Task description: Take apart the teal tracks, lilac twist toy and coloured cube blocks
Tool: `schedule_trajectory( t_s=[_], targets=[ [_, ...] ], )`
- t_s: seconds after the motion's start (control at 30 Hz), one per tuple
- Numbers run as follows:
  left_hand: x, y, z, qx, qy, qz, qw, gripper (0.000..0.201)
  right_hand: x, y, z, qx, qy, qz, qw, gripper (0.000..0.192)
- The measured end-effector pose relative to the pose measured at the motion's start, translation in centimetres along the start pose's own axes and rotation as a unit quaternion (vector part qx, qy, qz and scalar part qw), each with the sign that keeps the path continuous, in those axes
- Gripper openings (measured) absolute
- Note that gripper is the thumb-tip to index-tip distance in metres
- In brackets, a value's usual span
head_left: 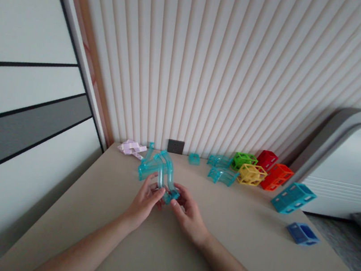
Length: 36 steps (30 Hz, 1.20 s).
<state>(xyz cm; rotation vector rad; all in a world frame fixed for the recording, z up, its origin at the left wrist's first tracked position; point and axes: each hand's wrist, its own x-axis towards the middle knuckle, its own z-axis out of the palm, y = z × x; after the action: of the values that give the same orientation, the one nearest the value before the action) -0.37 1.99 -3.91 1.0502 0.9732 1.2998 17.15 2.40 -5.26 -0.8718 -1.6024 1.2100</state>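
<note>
Both hands grip a translucent teal marble-run track assembly (159, 171), held low over the beige surface (163, 250) near the wall. Left hand (144, 202) fingers curl around its lower end. Right hand (189, 214) pinches the same end from the opposite side.

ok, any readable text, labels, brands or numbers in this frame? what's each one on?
None readable.
Clear teal track pieces in both hands: no print visible.
Coloured frame blocks on the table: no markings visible.
Dark wall socket plate: too small to tell.
White unit at right: no label visible.
</note>
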Motion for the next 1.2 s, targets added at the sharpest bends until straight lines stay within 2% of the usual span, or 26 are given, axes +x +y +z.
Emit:
schedule_trajectory(
  t_s=[0.27,0.5,0.67,0.77,0.87,1.0,1.2],
  targets=[
    [0.1,0.1,0.0,-0.02,-0.021,0.009,1.0,0.071,0.5,0.7,-0.2,0.094,0.029,0.046,0.994,0.062],
    [0.2,0.3,-0.1,-0.03,-0.032,0.013,0.999,0.065,0.9,-0.3,-0.3,0.175,0.018,0.083,0.981,0.069],
    [0.3,0.2,0.0,-0.02,-0.039,0.014,0.999,0.055,1.1,-0.7,-0.4,0.197,0.016,0.083,0.977,0.065],
    [0.5,0.3,-0.2,0.011,-0.039,0.023,0.999,0.047,1.3,-0.6,-0.9,0.184,0.052,0.069,0.979,0.057],
    [1.1,0.6,-0.8,0.026,0.018,0.029,0.999,0.047,1.6,-0.2,-1.9,0.166,0.101,0.056,0.979,0.054],
    [1.9,0.9,-1.9,-0.059,0.102,0.048,0.992,0.057,2.1,0.2,-3.3,0.159,0.126,0.056,0.978,0.053],
    [2.5,0.6,-2.8,-0.05,0.118,0.056,0.99,0.053,2.3,0.5,-3.9,0.157,0.127,0.052,0.978,0.053]
  ],
)
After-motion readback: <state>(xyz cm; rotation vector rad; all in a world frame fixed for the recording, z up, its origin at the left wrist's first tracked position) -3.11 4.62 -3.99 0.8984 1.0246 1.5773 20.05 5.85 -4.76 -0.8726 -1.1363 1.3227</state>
